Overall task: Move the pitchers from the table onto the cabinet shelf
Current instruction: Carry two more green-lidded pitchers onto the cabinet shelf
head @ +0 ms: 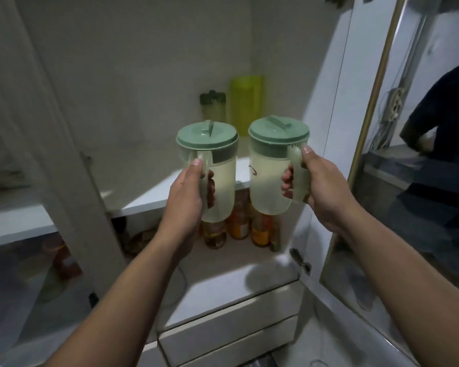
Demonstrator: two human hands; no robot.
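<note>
I hold two pale pitchers with green lids, my left hand [188, 193] clamped on the handle of the left pitcher [212, 168] and my right hand [318, 186] on the handle of the right pitcher [270, 165], both lifted in front of the open white cabinet. Beyond my hands the cabinet shelf [170, 192] is mostly bare, with one yellow-green container [245, 102] and one small green-capped bottle [213, 105] at its back right. Below my hands three jars [239, 223] stand on a lower shelf, and a mirrored door [408, 154] hangs open beside my right hand.
</note>
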